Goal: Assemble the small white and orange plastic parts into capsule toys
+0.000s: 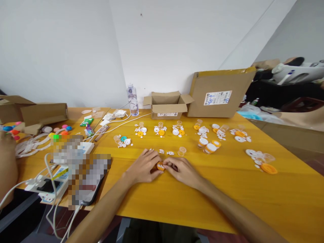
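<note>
My left hand [146,166] is curled round the left side of a small orange lid [160,166] with whitish bits in it, low over the wooden table [217,202]. From the right, my right hand [181,169] pinches at the same lid; whatever small part its fingertips may hold is hidden. Just beyond the hands lie white spotted cutout pieces [170,153] and a clear plastic cup [181,151]. Several groups of clear cups, white discs and orange lids are spread farther back, one with a teal disc [123,138].
Closed jars [210,147] stand right of centre. At the back are an open cardboard box [167,104], a larger carton [220,94] and a water bottle [132,99]. Power strips [50,189], cables and a phone [92,180] crowd the left; another person's arm [6,168] is at the far left.
</note>
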Demonstrator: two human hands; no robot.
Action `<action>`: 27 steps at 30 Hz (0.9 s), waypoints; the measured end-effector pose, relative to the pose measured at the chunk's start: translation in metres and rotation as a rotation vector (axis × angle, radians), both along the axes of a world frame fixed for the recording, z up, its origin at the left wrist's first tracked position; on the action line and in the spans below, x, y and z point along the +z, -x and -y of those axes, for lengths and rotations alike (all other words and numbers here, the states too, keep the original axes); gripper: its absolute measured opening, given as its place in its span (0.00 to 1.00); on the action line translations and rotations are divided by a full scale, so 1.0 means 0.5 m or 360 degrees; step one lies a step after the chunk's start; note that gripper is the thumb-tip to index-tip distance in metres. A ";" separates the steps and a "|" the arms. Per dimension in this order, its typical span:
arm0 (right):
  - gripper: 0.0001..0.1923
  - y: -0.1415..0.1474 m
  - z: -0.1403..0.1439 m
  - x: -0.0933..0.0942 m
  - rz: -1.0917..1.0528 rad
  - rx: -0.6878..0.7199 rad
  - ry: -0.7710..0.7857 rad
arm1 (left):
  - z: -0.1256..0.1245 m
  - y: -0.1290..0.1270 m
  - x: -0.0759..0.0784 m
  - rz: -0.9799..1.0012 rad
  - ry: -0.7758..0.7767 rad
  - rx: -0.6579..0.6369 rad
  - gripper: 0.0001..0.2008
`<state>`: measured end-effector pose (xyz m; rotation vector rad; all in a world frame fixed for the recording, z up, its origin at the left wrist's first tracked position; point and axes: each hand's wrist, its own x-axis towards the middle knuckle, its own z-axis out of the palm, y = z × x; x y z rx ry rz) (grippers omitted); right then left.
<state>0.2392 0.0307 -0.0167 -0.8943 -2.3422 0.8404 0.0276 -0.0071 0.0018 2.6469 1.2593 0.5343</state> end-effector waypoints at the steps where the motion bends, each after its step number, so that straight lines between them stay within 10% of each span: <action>1: 0.07 0.000 -0.001 0.001 0.0013 0.0010 -0.0006 | 0.000 0.000 -0.001 0.0005 -0.0015 -0.0002 0.07; 27: 0.11 0.005 0.008 0.000 0.0121 -0.0099 0.0021 | -0.002 0.002 -0.010 0.0006 -0.0081 -0.0010 0.08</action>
